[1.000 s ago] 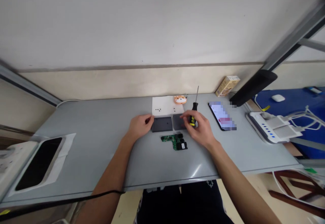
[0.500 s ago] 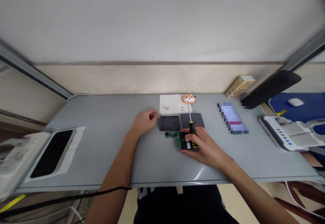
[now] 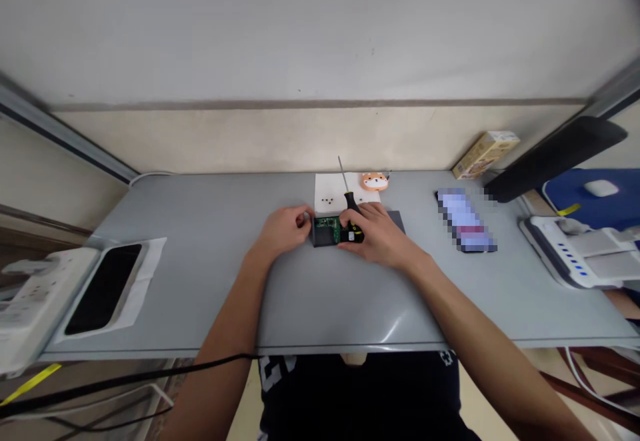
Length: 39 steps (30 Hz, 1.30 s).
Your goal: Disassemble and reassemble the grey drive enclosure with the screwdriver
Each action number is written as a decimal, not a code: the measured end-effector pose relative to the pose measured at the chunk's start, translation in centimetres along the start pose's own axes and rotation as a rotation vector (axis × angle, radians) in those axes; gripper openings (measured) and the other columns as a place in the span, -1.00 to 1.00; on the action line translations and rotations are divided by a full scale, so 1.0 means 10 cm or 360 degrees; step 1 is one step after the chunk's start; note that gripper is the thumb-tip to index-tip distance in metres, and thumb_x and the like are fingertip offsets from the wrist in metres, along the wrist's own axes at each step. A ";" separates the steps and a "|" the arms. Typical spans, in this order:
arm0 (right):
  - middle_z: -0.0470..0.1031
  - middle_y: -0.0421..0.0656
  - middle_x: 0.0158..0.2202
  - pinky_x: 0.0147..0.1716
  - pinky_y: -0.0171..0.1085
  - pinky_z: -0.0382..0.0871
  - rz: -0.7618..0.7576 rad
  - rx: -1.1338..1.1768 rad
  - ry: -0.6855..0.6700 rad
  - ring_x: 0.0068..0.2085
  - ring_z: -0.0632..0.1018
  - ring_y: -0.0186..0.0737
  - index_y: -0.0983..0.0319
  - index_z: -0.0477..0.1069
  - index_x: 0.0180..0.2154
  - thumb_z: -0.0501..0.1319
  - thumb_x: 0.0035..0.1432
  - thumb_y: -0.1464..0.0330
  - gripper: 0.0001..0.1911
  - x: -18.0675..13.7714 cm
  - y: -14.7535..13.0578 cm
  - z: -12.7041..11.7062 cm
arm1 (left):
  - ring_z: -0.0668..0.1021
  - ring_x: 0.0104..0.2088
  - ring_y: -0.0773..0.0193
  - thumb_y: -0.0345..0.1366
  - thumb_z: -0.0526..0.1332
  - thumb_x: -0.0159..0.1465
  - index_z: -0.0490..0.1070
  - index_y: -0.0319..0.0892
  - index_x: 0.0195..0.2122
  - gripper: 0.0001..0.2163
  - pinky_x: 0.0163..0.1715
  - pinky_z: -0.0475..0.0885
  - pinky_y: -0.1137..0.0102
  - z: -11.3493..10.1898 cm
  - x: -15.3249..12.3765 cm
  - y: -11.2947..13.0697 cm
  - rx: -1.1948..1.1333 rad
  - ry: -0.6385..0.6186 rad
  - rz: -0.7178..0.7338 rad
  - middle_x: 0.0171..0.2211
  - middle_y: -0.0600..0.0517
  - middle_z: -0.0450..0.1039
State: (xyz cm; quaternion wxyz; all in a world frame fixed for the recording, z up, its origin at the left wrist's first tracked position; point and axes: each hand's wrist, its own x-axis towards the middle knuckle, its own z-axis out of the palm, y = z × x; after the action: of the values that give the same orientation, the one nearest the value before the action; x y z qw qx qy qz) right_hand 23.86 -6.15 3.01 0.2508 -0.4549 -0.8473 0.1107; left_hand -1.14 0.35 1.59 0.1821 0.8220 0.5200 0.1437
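Note:
A green circuit board [image 3: 330, 225] lies on a dark grey case half [image 3: 324, 236] in the middle of the grey table [image 3: 200, 268]. My right hand [image 3: 380, 236] is closed round a black and yellow screwdriver [image 3: 349, 204], shaft pointing up and away, and its fingertips pinch the board's right end. My left hand [image 3: 281, 229] rests curled against the left edge of the case half. A second dark case half [image 3: 397, 220] shows partly behind my right hand. Beyond them a white paper sheet [image 3: 327, 191] holds several small black screws.
An orange animal-shaped trinket [image 3: 375, 180] sits on the paper's right. A phone [image 3: 465, 221] lies to the right, a small yellow box [image 3: 485, 154] behind it. A white power strip [image 3: 575, 254] is far right. A black phone on white wrapping [image 3: 103, 288] lies far left.
My right hand, still gripping the screwdriver, picked the circuit board up from the near table and carried it onto the left case half. My left hand stayed at that case's left edge.

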 end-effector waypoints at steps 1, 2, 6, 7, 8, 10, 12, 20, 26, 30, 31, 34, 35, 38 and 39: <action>0.51 -0.13 -0.18 0.04 -0.08 0.26 0.0006 0.0013 0.0010 -0.08 0.47 -0.04 0.10 0.34 -0.12 0.38 0.17 0.19 -0.68 0.00 0.01 0.01 | 0.38 -0.49 0.28 -0.31 0.13 0.25 0.57 -0.08 -0.14 -0.75 -0.43 0.18 0.37 0.00 0.00 0.00 -0.0001 0.0012 -0.0001 -0.51 0.10 0.41; 0.52 -0.12 -0.16 0.06 -0.07 0.26 0.0014 0.0024 0.0022 -0.06 0.48 -0.04 0.09 0.33 -0.11 0.38 0.16 0.20 -0.67 -0.01 0.02 0.02 | 0.39 -0.49 0.28 -0.29 0.13 0.27 0.57 -0.08 -0.14 -0.75 -0.43 0.18 0.37 0.00 0.00 0.01 -0.0005 0.0023 -0.0008 -0.51 0.10 0.42; 0.53 -0.13 -0.15 0.07 -0.04 0.24 0.0069 0.0058 0.0044 -0.03 0.48 -0.02 0.07 0.34 -0.10 0.39 0.14 0.22 -0.66 -0.03 0.07 0.03 | 0.39 -0.49 0.29 -0.21 0.15 0.29 0.55 -0.11 -0.20 -0.79 -0.43 0.19 0.37 -0.02 -0.01 0.04 -0.0010 0.0011 -0.0024 -0.51 0.10 0.41; 0.53 -0.13 -0.15 0.07 -0.04 0.25 0.0073 0.0060 0.0038 -0.03 0.48 -0.01 0.07 0.34 -0.09 0.39 0.14 0.22 -0.66 -0.05 0.07 0.04 | 0.39 -0.48 0.30 -0.20 0.16 0.28 0.54 -0.12 -0.22 -0.80 -0.43 0.20 0.37 -0.02 -0.02 0.05 -0.0009 -0.0002 -0.0025 -0.50 0.09 0.42; 0.53 -0.13 -0.14 0.06 -0.04 0.25 0.0072 0.0058 0.0033 -0.03 0.48 -0.01 0.07 0.34 -0.09 0.39 0.14 0.21 -0.66 -0.06 0.07 0.04 | 0.39 -0.48 0.30 -0.20 0.16 0.27 0.54 -0.12 -0.23 -0.81 -0.43 0.20 0.37 -0.03 -0.02 0.06 -0.0014 -0.0016 -0.0024 -0.49 0.09 0.42; 0.53 -0.13 -0.15 0.06 -0.05 0.24 0.0074 0.0058 0.0035 -0.03 0.48 0.00 0.07 0.34 -0.11 0.38 0.15 0.20 -0.67 -0.07 0.07 0.05 | 0.38 -0.48 0.30 -0.21 0.17 0.25 0.54 -0.12 -0.22 -0.81 -0.43 0.20 0.38 -0.05 -0.03 0.06 -0.0039 -0.0039 -0.0019 -0.49 0.09 0.41; 0.54 -0.14 -0.15 0.07 -0.05 0.23 0.0094 0.0083 0.0055 -0.04 0.49 -0.02 0.08 0.33 -0.13 0.38 0.16 0.20 -0.68 -0.07 0.06 0.06 | 0.37 -0.49 0.31 -0.23 0.18 0.24 0.55 -0.11 -0.18 -0.79 -0.43 0.20 0.38 -0.06 -0.03 0.06 -0.0079 -0.0064 0.0001 -0.50 0.10 0.38; 0.56 -0.16 -0.15 0.12 -0.04 0.22 0.0063 0.0061 0.0064 -0.04 0.50 -0.04 0.06 0.33 -0.09 0.40 0.16 0.18 -0.64 -0.06 0.08 0.11 | 0.34 -0.49 0.31 -0.22 0.16 0.23 0.53 -0.11 -0.16 -0.78 -0.43 0.20 0.38 -0.04 -0.04 0.05 -0.0175 -0.0058 0.0061 -0.52 0.12 0.31; 0.57 -0.12 -0.10 0.07 -0.04 0.30 0.0043 0.0079 -0.0017 -0.01 0.51 -0.01 0.06 0.36 -0.02 0.40 0.14 0.09 -0.56 -0.07 0.08 0.07 | 0.33 -0.50 0.30 -0.28 0.16 0.21 0.51 -0.12 -0.22 -0.82 -0.44 0.21 0.37 -0.04 -0.05 0.05 -0.0119 -0.0072 0.0053 -0.53 0.12 0.31; 0.57 -0.10 -0.05 0.00 -0.07 0.38 0.0108 0.0202 0.0100 0.00 0.53 -0.04 0.07 0.37 0.04 0.25 0.30 0.20 -0.70 -0.09 0.06 -0.07 | 0.42 -0.43 0.27 -0.35 0.13 0.22 0.49 -0.12 -0.25 -0.84 -0.36 0.28 0.36 -0.02 -0.04 0.07 -0.0037 0.0122 0.0015 -0.44 0.08 0.42; 0.58 -0.10 -0.06 -0.01 -0.09 0.40 0.0139 0.0251 0.0188 -0.01 0.55 -0.06 0.07 0.37 0.06 0.19 0.36 0.24 -0.74 -0.11 0.06 -0.11 | 0.45 -0.38 0.25 -0.36 0.12 0.24 0.48 -0.13 -0.25 -0.85 -0.31 0.32 0.36 0.00 -0.04 0.09 -0.0042 0.0205 0.0056 -0.38 0.06 0.44; 0.62 -0.16 -0.22 -0.17 -0.14 0.47 0.0339 0.0490 0.0576 -0.23 0.60 -0.15 0.06 0.33 0.14 0.08 0.41 0.24 -0.69 -0.17 0.10 -0.24 | 0.51 -0.15 0.18 -0.34 0.12 0.31 0.46 -0.14 -0.21 -0.86 -0.07 0.40 0.30 0.05 -0.06 0.19 -0.0109 0.0372 0.0324 -0.21 -0.02 0.46; 0.61 -0.19 -0.32 -0.26 -0.16 0.48 0.0420 0.0566 0.0722 -0.33 0.59 -0.17 0.06 0.32 0.16 0.08 0.41 0.20 -0.66 -0.19 0.13 -0.28 | 0.50 -0.09 0.16 -0.32 0.12 0.34 0.47 -0.13 -0.16 -0.86 0.00 0.39 0.27 0.07 -0.07 0.24 -0.0128 0.0379 0.0420 -0.16 -0.04 0.46; 0.47 -0.27 -0.58 -0.45 -0.22 0.42 0.0581 0.0668 0.1105 -0.54 0.49 -0.23 0.10 0.39 0.12 0.09 0.38 0.08 -0.60 -0.24 0.22 -0.34 | 0.47 0.04 0.09 -0.20 0.22 0.35 0.44 -0.08 0.03 -0.75 0.13 0.33 0.17 0.14 -0.09 0.38 -0.0108 0.0243 0.0595 -0.01 -0.05 0.46; 0.44 -0.27 -0.60 -0.49 -0.24 0.40 0.0607 0.0690 0.1197 -0.57 0.47 -0.25 0.12 0.44 0.06 0.07 0.38 0.06 -0.60 -0.24 0.25 -0.35 | 0.46 0.07 0.06 -0.16 0.27 0.33 0.42 -0.05 0.08 -0.68 0.14 0.30 0.14 0.16 -0.10 0.41 -0.0084 0.0177 0.0613 0.03 -0.05 0.46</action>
State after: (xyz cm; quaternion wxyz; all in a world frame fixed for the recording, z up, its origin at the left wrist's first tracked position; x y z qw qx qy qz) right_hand 28.60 -6.87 4.11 0.6045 -0.5481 -0.5564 0.1567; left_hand 2.41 -2.42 1.97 0.1438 0.8921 0.3584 0.2346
